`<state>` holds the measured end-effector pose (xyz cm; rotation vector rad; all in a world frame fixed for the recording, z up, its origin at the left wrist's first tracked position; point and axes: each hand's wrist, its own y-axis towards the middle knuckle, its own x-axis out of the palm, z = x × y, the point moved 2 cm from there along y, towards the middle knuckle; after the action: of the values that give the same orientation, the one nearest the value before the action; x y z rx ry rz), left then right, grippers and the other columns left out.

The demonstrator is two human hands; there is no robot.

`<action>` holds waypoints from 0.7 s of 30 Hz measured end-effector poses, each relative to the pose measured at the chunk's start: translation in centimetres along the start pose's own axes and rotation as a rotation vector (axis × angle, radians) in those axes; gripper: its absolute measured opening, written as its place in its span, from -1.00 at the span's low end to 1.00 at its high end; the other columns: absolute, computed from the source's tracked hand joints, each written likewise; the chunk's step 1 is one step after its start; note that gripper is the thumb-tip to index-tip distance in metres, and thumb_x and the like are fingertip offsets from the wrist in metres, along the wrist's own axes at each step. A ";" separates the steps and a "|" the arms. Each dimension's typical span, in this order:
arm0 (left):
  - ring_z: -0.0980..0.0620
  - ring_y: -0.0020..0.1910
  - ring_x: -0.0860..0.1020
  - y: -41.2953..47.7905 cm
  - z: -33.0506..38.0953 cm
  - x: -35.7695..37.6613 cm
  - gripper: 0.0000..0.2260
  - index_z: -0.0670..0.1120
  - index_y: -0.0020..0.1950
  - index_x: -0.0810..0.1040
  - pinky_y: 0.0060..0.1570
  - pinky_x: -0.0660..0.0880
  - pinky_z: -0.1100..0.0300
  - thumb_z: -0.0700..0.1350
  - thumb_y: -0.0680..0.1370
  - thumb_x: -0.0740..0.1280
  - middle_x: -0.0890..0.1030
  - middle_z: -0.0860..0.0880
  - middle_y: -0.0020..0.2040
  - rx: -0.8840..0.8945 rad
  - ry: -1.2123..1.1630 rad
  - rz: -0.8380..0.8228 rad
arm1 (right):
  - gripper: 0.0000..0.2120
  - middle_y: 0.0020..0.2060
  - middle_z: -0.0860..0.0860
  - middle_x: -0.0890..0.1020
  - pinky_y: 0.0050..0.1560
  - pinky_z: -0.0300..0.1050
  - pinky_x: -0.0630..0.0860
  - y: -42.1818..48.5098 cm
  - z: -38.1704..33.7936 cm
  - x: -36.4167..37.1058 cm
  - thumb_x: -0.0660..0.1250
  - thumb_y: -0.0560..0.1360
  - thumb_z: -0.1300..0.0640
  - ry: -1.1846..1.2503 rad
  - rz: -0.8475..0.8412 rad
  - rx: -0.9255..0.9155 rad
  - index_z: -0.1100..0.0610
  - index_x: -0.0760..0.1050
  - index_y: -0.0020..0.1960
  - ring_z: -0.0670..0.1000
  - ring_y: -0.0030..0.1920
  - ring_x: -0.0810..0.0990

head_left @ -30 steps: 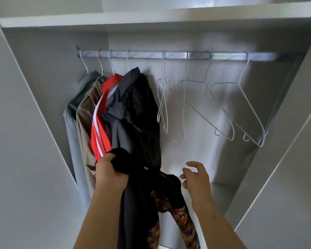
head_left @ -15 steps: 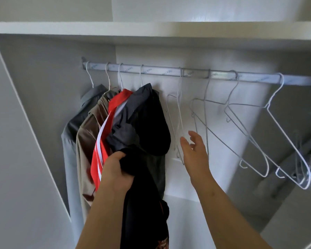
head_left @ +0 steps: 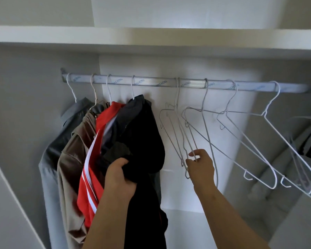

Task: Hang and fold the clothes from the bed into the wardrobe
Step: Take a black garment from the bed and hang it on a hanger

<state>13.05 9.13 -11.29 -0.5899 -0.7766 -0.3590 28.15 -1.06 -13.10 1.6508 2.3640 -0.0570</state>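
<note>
Garment [head_left: 144, 203] is gripped by left hand [head_left: 118, 178]; hanger [head_left: 176, 97] is pinched by right hand [head_left: 201, 168]. "HONG" is printed along rail [head_left: 151, 82].

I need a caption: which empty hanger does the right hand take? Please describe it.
Find the rail under the wardrobe shelf. Right of the hung clothes hang bare white wire hangers. It is the leftmost hanger, beside the black garment, the only one the right hand pinches.
</note>
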 end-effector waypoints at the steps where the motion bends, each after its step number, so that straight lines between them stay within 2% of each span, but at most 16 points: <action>1: 0.13 -0.71 0.40 0.1 -0.1 0.2 -0.77 -0.16 -0.32 0.39 -0.63 0.40 0.37 -0.29 0.53 0.12 0.42 0.00 -0.65 -0.007 -0.002 -0.004 | -0.81 -0.39 -0.03 0.44 -0.52 -0.31 0.28 0.1 0.1 -0.1 0.20 0.48 0.36 -0.035 0.007 -0.016 0.10 0.46 -0.05 -0.07 -0.45 0.43; 5: 0.11 -0.74 0.36 0.5 -0.4 0.8 -0.69 -0.12 -0.39 0.39 -0.67 0.35 0.39 -0.28 0.55 0.10 0.38 -0.01 -0.67 -0.048 -0.020 -0.027 | -0.78 -0.44 -0.06 0.47 -0.51 -0.30 0.26 0.0 0.3 -0.4 0.20 0.48 0.32 -0.180 -0.042 -0.010 0.06 0.53 -0.11 -0.11 -0.53 0.38; 7: 0.10 -0.75 0.32 0.7 -0.6 0.9 -0.57 -0.16 -0.54 0.36 -0.68 0.31 0.40 -0.28 0.55 0.09 0.34 -0.01 -0.68 -0.089 -0.041 -0.053 | -0.82 -0.43 -0.05 0.55 -0.48 -0.28 0.31 0.1 0.3 -0.4 0.20 0.49 0.28 -0.169 -0.086 0.058 0.15 0.58 -0.10 -0.06 -0.47 0.45; 9: 0.11 -0.75 0.29 0.9 -0.8 0.8 -0.59 -0.14 -0.52 0.32 -0.67 0.30 0.40 -0.26 0.55 0.09 0.31 0.01 -0.68 -0.129 -0.050 -0.071 | -0.81 -0.48 -0.02 0.60 -0.48 -0.27 0.33 0.3 0.1 -0.4 0.19 0.50 0.26 -0.108 -0.118 0.134 0.27 0.57 -0.03 0.01 -0.43 0.44; 10: 0.11 -0.74 0.28 1.0 -0.9 0.8 -0.60 -0.13 -0.52 0.31 -0.66 0.30 0.39 -0.26 0.55 0.08 0.31 0.01 -0.67 -0.143 -0.047 -0.081 | -0.78 -0.43 0.00 0.63 -0.51 -0.28 0.31 0.3 0.0 -0.4 0.19 0.51 0.25 -0.090 -0.135 0.154 0.29 0.55 0.04 0.00 -0.46 0.44; 12: 0.10 -0.72 0.29 1.0 -0.9 0.7 -0.54 -0.14 -0.59 0.32 -0.65 0.32 0.37 -0.27 0.54 0.08 0.31 0.00 -0.65 -0.155 -0.043 -0.102 | -0.69 -0.16 0.05 0.66 -0.54 -0.33 0.31 0.3 -0.2 -0.5 0.18 0.53 0.19 -0.092 -0.184 0.169 0.21 0.44 0.25 -0.07 -0.54 0.49; 14: 0.08 -0.72 0.32 1.0 -0.9 0.8 -0.52 -0.15 -0.61 0.33 -0.64 0.34 0.36 -0.28 0.54 0.09 0.33 -0.01 -0.65 -0.154 -0.047 -0.106 | -0.60 0.10 0.07 0.57 -0.50 -0.32 0.36 0.2 -0.1 -0.5 0.17 0.54 0.16 -0.070 -0.228 0.175 0.08 0.32 0.38 -0.04 -0.44 0.59; 15: 0.08 -0.73 0.32 0.9 -0.9 0.9 -0.52 -0.15 -0.61 0.33 -0.65 0.34 0.36 -0.28 0.54 0.09 0.34 -0.01 -0.65 -0.146 -0.039 -0.105 | -0.59 0.11 0.06 0.54 -0.46 -0.30 0.40 0.2 0.0 -0.5 0.17 0.55 0.16 -0.046 -0.245 0.182 0.06 0.31 0.39 -0.01 -0.36 0.62; 17: 0.09 -0.74 0.31 0.7 -1.0 1.1 -0.51 -0.15 -0.62 0.33 -0.66 0.33 0.37 -0.29 0.54 0.08 0.33 -0.02 -0.67 -0.129 -0.022 -0.097 | -0.66 -0.04 0.04 0.54 -0.39 -0.28 0.44 0.2 0.2 -0.5 0.17 0.57 0.18 -0.024 -0.262 0.187 0.10 0.37 0.34 0.03 -0.24 0.60; 19: 0.09 -0.74 0.32 0.6 -1.2 1.1 -0.53 -0.16 -0.60 0.33 -0.65 0.34 0.38 -0.29 0.54 0.08 0.34 -0.01 -0.67 -0.129 -0.034 -0.081 | -0.75 -0.19 0.02 0.55 -0.35 -0.28 0.44 0.1 0.3 -0.7 0.18 0.58 0.18 -0.002 -0.264 0.197 0.18 0.47 0.22 0.02 -0.25 0.59; 21: 0.09 -0.73 0.34 0.5 -1.3 1.1 -0.61 -0.14 -0.50 0.34 -0.64 0.36 0.37 -0.29 0.54 0.09 0.35 -0.01 -0.66 -0.134 -0.042 -0.063 | -0.80 -0.28 0.05 0.58 -0.32 -0.24 0.44 0.0 0.3 -0.8 0.18 0.58 0.13 0.114 -0.289 0.264 0.19 0.52 0.08 0.03 -0.29 0.61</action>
<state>14.72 8.58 -11.44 -0.7016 -0.8166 -0.4601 28.51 -1.86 -13.21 1.4338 2.7675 -0.3510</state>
